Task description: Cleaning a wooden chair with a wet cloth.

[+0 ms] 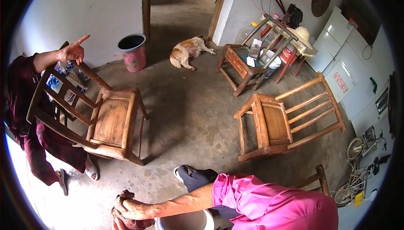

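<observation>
My right hand [135, 209], at the end of a pink sleeve, grips a wet-looking brown cloth [121, 200] near the bottom edge. Only some fingers of my left hand [118, 224] show, against the lower side of the same cloth; the rest is cut off by the picture's edge. Just right of the cloth, under my right forearm, stands a white bucket [206, 222], partly hidden by the arm. A wooden chair [110, 119] stands on the left. On the right is a second wooden chair [276, 122], its slatted back turned to the right.
At the left, another person [25, 103] in dark red clothes raises a hand behind the left chair. A dog [187, 51] lies by the doorway, near a pink bin [134, 56]. Farther right are a chair with a phone [255, 48] on it, a fridge [328, 43] and a bicycle [355, 166].
</observation>
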### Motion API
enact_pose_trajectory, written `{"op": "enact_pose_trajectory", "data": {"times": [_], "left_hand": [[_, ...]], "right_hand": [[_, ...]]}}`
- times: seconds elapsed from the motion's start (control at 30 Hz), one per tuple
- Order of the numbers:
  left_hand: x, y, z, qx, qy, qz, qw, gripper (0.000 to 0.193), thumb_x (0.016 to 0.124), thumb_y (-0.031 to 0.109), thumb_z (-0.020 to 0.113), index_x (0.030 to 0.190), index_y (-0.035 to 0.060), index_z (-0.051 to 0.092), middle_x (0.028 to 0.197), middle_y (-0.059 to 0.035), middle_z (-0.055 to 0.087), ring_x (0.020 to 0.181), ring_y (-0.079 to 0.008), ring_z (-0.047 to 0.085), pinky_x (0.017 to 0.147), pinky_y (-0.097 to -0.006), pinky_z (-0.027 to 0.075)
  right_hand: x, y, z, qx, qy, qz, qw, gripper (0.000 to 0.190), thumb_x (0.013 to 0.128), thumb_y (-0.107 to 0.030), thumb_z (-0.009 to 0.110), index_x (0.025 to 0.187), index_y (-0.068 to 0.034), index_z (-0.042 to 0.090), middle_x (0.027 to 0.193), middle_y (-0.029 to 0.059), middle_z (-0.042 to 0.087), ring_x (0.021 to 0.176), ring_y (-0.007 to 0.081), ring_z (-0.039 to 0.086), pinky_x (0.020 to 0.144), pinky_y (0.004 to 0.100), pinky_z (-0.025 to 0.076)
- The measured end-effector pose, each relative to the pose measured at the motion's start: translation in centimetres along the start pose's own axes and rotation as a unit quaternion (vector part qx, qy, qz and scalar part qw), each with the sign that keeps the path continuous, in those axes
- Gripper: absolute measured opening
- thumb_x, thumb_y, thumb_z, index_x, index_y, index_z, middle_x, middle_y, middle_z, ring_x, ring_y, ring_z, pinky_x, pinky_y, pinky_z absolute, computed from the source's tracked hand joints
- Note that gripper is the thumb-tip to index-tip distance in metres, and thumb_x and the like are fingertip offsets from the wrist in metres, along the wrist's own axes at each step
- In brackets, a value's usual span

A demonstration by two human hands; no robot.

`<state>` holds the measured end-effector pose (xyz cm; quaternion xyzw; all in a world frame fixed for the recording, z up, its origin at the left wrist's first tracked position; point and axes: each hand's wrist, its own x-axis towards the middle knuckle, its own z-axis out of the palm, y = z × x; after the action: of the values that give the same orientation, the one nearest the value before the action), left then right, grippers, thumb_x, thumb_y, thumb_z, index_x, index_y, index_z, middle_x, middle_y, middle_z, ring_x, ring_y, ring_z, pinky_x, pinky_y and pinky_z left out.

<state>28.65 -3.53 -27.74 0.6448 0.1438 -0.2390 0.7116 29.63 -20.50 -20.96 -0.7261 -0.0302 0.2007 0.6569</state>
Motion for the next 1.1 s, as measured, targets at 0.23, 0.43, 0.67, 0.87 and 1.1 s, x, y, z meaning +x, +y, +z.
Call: {"op": "enact_pose_trajectory", "data": {"times": [0.23, 0.43, 0.67, 0.87, 1.1], "left_hand": [[0.0, 0.1, -0.3, -0.004, -0.006, -0.002, 1.000, 0.057, 0.092, 0.038, 0.059, 0.130, -0.0002, 0.042, 0.114, -0.0156, 0.055, 0.093, -0.0267, 0.057, 0.073, -0.0345, 0.047], [-0.1, -0.1, -0.5, -0.009, -0.011, -0.006, 1.000, 0.055, 0.092, 0.038, 0.059, 0.129, -0.0001, 0.043, 0.112, -0.0151, 0.056, 0.089, -0.0262, 0.058, 0.070, -0.0339, 0.048], [-0.4, -0.2, -1.0, -0.012, -0.016, -0.012, 1.000, 0.053, 0.092, 0.037, 0.058, 0.127, -0.0001, 0.044, 0.108, -0.0146, 0.057, 0.086, -0.0256, 0.059, 0.067, -0.0331, 0.048], [-0.5, -0.1, -1.1, -0.013, -0.022, -0.015, 1.000, 0.051, 0.093, 0.037, 0.058, 0.126, 0.0000, 0.046, 0.106, -0.0141, 0.059, 0.083, -0.0252, 0.060, 0.065, -0.0324, 0.049], [-0.4, -0.3, -1.1, -0.017, -0.030, -0.019, 0.999, 0.049, 0.093, 0.037, 0.057, 0.124, 0.0000, 0.047, 0.103, -0.0136, 0.060, 0.079, -0.0246, 0.061, 0.062, -0.0317, 0.049]], "right_hand": [[0.5, 0.5, 0.2, -0.047, 0.008, 0.002, 0.999, 0.039, 0.086, -0.032, 0.057, 0.104, 0.003, 0.055, 0.088, 0.0142, 0.060, 0.086, 0.0221, 0.057, 0.079, 0.0349, 0.044], [0.6, 0.7, 0.5, -0.109, 0.018, 0.003, 0.994, 0.041, 0.085, -0.031, 0.058, 0.106, 0.003, 0.055, 0.090, 0.0150, 0.061, 0.089, 0.0237, 0.058, 0.079, 0.0354, 0.045], [-0.7, -2.2, 0.1, 0.092, 0.093, 0.102, 0.986, 0.051, 0.076, -0.038, 0.064, 0.107, 0.002, 0.054, 0.094, 0.0161, 0.062, 0.093, 0.0266, 0.059, 0.082, 0.0367, 0.045], [-0.1, -0.2, 0.7, 0.241, 0.069, -0.014, 0.968, 0.043, 0.074, -0.034, 0.062, 0.104, -0.004, 0.053, 0.091, 0.0081, 0.058, 0.087, 0.0191, 0.051, 0.077, 0.0336, 0.042], [0.3, -0.2, -0.4, 0.186, 0.014, 0.004, 0.983, 0.048, 0.079, -0.027, 0.058, 0.121, -0.004, 0.052, 0.112, 0.0113, 0.059, 0.111, 0.0206, 0.049, 0.098, 0.0326, 0.035]]}}
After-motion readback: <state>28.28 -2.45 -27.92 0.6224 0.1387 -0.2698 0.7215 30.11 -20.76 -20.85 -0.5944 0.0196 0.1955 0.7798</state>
